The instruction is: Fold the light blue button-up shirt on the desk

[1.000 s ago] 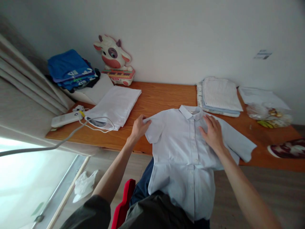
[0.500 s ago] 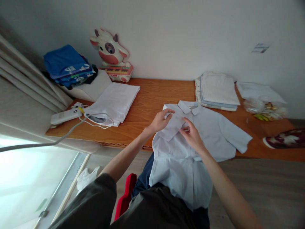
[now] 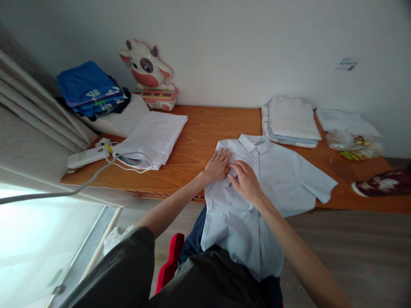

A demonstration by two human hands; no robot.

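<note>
A short-sleeved white shirt (image 3: 279, 179) lies front up with its collar toward the wall. Its upper part rests on the wooden table, and the lower part hangs over the front edge onto my lap. One sleeve is spread out to the right; the left one is folded inward over the chest, mostly under my hands. Flat on that folded sleeve is my left hand (image 3: 218, 165), fingers stretched out. My right hand (image 3: 245, 182) is just beside it, with bent fingers and the thumb apart from them, at the sleeve's edge.
Folded white cloth (image 3: 160, 132) and a power strip (image 3: 86, 157) with cables lie at left, near blue clothes (image 3: 88, 87) and a cow toy keyboard (image 3: 157, 96). At right are folded cloths (image 3: 292, 119), a plastic bag (image 3: 355, 143) and a dark red floral object (image 3: 383, 182).
My left hand has flattened onto the folded sleeve, which now lies pressed on the shirt. My right hand has shifted left and its fingers have loosened.
</note>
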